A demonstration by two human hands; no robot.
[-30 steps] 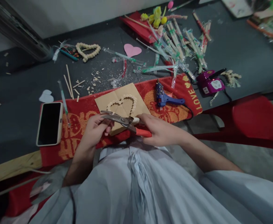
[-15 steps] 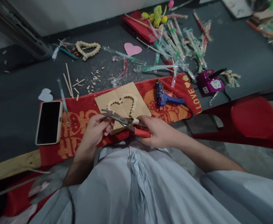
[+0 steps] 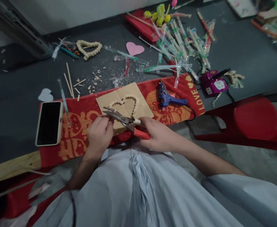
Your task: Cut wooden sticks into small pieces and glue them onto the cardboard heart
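Observation:
My right hand (image 3: 156,134) is wrapped round the handles of a pair of pruning shears (image 3: 120,117), one handle orange-red. The blades point left over a folded brown card (image 3: 142,108). My left hand (image 3: 100,132) is closed beside the blade tips, fingers curled; whatever it holds is hidden. On the card lies a heart outline (image 3: 136,102) built of small pale stick pieces, its lower part covered by the shears. Beneath the card is a red towel (image 3: 81,118) with orange lettering. A blue glue gun (image 3: 173,99) rests on the towel to the right.
A phone (image 3: 49,123) lies at the left. Thin sticks (image 3: 68,80) and cut bits (image 3: 97,75) lie behind the towel. Farther back are another stick heart (image 3: 89,50), a pink paper heart (image 3: 135,49) and wrapped sticks (image 3: 179,41). A purple device (image 3: 213,82) and red chair (image 3: 256,118) are right.
My left hand has turned and its fingers have curled in more, knuckles now upward by the blades. The shears have tilted slightly, their handles shifting a little left.

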